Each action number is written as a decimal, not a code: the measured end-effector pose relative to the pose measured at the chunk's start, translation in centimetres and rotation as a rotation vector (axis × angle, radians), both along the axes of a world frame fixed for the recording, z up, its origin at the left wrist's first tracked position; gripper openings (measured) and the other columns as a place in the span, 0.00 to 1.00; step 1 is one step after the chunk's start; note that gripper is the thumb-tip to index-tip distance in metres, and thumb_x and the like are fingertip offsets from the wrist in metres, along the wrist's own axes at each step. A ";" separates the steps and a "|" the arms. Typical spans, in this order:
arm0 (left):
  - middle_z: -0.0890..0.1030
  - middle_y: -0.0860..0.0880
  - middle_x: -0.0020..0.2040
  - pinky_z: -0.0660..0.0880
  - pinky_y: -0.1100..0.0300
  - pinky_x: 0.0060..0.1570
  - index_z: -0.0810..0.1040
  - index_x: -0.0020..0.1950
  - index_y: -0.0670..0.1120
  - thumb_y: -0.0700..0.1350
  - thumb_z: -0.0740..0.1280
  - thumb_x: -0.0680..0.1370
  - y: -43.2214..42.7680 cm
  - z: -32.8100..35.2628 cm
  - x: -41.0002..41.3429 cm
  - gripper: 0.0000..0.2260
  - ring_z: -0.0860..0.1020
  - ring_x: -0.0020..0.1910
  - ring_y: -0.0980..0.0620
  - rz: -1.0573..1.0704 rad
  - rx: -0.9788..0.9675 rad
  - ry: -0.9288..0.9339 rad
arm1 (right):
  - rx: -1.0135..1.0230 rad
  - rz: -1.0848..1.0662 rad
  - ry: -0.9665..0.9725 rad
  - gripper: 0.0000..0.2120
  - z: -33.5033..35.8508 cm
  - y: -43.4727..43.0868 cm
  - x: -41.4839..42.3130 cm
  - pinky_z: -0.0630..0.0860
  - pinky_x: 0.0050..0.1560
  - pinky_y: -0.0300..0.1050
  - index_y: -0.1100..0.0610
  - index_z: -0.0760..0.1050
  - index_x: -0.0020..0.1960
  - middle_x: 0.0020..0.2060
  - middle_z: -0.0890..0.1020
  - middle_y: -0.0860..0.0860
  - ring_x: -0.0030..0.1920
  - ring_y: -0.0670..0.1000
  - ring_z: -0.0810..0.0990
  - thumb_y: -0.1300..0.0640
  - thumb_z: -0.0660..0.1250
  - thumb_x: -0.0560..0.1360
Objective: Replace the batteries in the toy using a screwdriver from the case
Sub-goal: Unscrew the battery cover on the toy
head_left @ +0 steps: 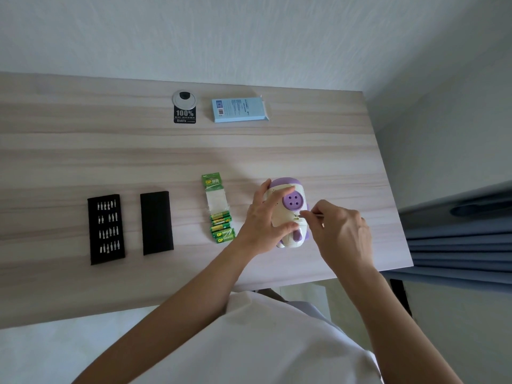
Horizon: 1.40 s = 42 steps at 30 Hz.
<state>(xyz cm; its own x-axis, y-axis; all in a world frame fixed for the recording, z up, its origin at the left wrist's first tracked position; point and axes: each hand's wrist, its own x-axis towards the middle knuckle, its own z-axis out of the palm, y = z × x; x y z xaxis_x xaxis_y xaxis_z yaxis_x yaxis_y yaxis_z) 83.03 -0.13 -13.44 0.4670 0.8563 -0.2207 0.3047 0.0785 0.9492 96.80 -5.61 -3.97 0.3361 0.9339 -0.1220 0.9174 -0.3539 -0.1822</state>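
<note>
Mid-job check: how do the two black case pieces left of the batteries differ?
The bit tray holds four rows of silvery bits; the plain piece shows only bare black. The bit tray lies farther from the batteries, the plain piece nearer. Both are black rectangles lying flat on the table, apart.

Table (pixel 110 151) matt wood-grain; toy (pixel 291 200) smooth plastic; batteries (pixel 223 230) glossy.
</note>
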 end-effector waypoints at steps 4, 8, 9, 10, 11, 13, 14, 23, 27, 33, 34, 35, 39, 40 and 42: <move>0.57 0.49 0.76 0.66 0.41 0.70 0.68 0.68 0.65 0.55 0.70 0.66 0.0 0.0 0.6 0.31 0.55 0.77 0.48 0.034 0.007 -0.004 | 0.083 0.062 0.096 0.05 -0.1 -0.3 -0.2 0.74 0.34 0.51 0.53 0.75 0.44 0.38 0.80 0.50 0.36 0.61 0.77 0.54 0.67 0.78; 0.58 0.48 0.76 0.63 0.42 0.72 0.68 0.66 0.66 0.55 0.69 0.64 -0.2 0.1 1.0 0.30 0.56 0.77 0.49 0.059 -0.014 0.004 | 0.111 0.047 0.105 0.03 0.1 -0.5 -0.4 0.75 0.36 0.48 0.50 0.76 0.48 0.43 0.82 0.45 0.38 0.57 0.79 0.51 0.67 0.78; 0.57 0.48 0.76 0.63 0.42 0.72 0.68 0.66 0.67 0.55 0.69 0.64 -0.2 0.0 1.0 0.30 0.56 0.77 0.49 0.066 -0.026 0.002 | 0.113 0.020 0.077 0.06 0.0 -0.4 -0.3 0.74 0.37 0.47 0.50 0.77 0.48 0.43 0.83 0.45 0.38 0.58 0.80 0.48 0.67 0.78; 0.57 0.48 0.76 0.63 0.42 0.72 0.68 0.66 0.67 0.54 0.70 0.64 -0.2 0.0 1.0 0.30 0.57 0.77 0.48 0.070 -0.033 0.000 | 0.097 -0.007 0.033 0.10 -0.1 -0.3 -0.1 0.72 0.36 0.46 0.52 0.77 0.47 0.41 0.84 0.46 0.38 0.59 0.79 0.45 0.67 0.78; 0.57 0.48 0.76 0.63 0.42 0.72 0.68 0.66 0.67 0.53 0.71 0.65 -0.2 0.0 1.0 0.30 0.57 0.76 0.48 0.072 -0.036 0.002 | 0.068 -0.030 -0.012 0.14 -0.2 -0.1 0.1 0.70 0.35 0.46 0.53 0.77 0.45 0.38 0.84 0.49 0.36 0.60 0.78 0.42 0.66 0.78; 0.58 0.49 0.75 0.64 0.42 0.72 0.68 0.66 0.66 0.51 0.71 0.65 -0.2 0.0 1.0 0.30 0.58 0.76 0.47 0.068 -0.031 0.006 | 0.024 -0.039 -0.026 0.18 -0.4 0.1 0.3 0.70 0.33 0.47 0.55 0.77 0.41 0.33 0.83 0.53 0.34 0.61 0.76 0.41 0.65 0.78; 0.58 0.48 0.75 0.64 0.43 0.72 0.69 0.66 0.66 0.51 0.71 0.65 -0.2 0.0 1.0 0.30 0.58 0.76 0.48 0.067 -0.026 0.006 | 0.026 -0.026 0.002 0.17 -0.5 0.1 0.3 0.73 0.33 0.48 0.55 0.76 0.40 0.32 0.83 0.53 0.34 0.62 0.76 0.42 0.66 0.78; 0.57 0.51 0.75 0.65 0.43 0.71 0.68 0.65 0.68 0.52 0.71 0.64 -0.3 0.2 0.9 0.30 0.59 0.76 0.47 0.085 -0.053 -0.012 | 0.105 0.056 0.151 0.02 0.0 -0.5 0.1 0.76 0.37 0.49 0.49 0.76 0.48 0.42 0.82 0.42 0.38 0.55 0.79 0.52 0.68 0.77; 0.57 0.50 0.76 0.65 0.43 0.71 0.68 0.65 0.68 0.52 0.71 0.65 -0.3 0.2 0.9 0.30 0.59 0.76 0.47 0.073 -0.042 -0.005 | 0.047 -0.007 -0.017 0.15 -0.1 0.2 0.4 0.74 0.36 0.47 0.53 0.75 0.44 0.37 0.84 0.47 0.37 0.60 0.78 0.42 0.64 0.79; 0.57 0.51 0.75 0.66 0.42 0.71 0.68 0.67 0.66 0.51 0.71 0.66 -0.1 0.3 0.8 0.31 0.56 0.78 0.49 0.053 -0.040 -0.002 | 0.089 0.113 0.085 0.07 0.0 -0.1 0.0 0.74 0.32 0.52 0.55 0.73 0.43 0.36 0.79 0.51 0.36 0.61 0.76 0.55 0.67 0.79; 0.57 0.52 0.75 0.66 0.41 0.71 0.68 0.67 0.66 0.51 0.71 0.66 -0.1 0.2 0.7 0.31 0.55 0.78 0.50 0.049 -0.038 -0.004 | 0.100 0.134 0.083 0.05 0.0 -0.3 0.0 0.75 0.31 0.52 0.54 0.73 0.44 0.37 0.78 0.50 0.35 0.61 0.75 0.57 0.67 0.78; 0.57 0.52 0.75 0.66 0.41 0.71 0.68 0.67 0.65 0.51 0.71 0.66 -0.1 0.3 0.7 0.31 0.54 0.78 0.51 0.045 -0.036 -0.004 | 0.106 0.143 0.088 0.04 0.0 -0.5 0.0 0.75 0.30 0.53 0.53 0.74 0.45 0.38 0.77 0.49 0.34 0.60 0.75 0.59 0.67 0.78; 0.56 0.53 0.75 0.67 0.41 0.70 0.68 0.66 0.67 0.54 0.69 0.64 -0.2 0.5 0.7 0.31 0.54 0.78 0.51 0.049 -0.053 -0.016 | 0.130 0.090 0.096 0.04 0.4 -0.7 -0.1 0.74 0.35 0.47 0.51 0.75 0.50 0.44 0.82 0.43 0.39 0.55 0.79 0.52 0.68 0.77; 0.56 0.52 0.75 0.67 0.41 0.70 0.68 0.66 0.67 0.55 0.69 0.63 -0.2 0.5 0.7 0.31 0.54 0.78 0.51 0.053 -0.053 -0.016 | 0.125 0.058 0.076 0.07 0.4 -0.6 -0.1 0.71 0.35 0.45 0.51 0.75 0.50 0.43 0.83 0.43 0.39 0.54 0.79 0.48 0.67 0.78; 0.56 0.51 0.76 0.67 0.42 0.70 0.68 0.66 0.68 0.55 0.70 0.64 -0.2 0.5 0.7 0.31 0.55 0.77 0.50 0.051 -0.051 -0.010 | 0.071 0.018 -0.001 0.13 0.3 -0.2 0.0 0.67 0.35 0.45 0.53 0.75 0.46 0.39 0.84 0.46 0.37 0.57 0.78 0.43 0.65 0.79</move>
<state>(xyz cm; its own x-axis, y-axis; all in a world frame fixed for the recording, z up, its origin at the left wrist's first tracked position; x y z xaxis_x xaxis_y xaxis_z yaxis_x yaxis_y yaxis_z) 83.71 -0.33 -12.96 0.4259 0.8666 -0.2600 0.2894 0.1418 0.9466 96.81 -5.83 -3.63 0.3194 0.9461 -0.0546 0.9237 -0.3236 -0.2052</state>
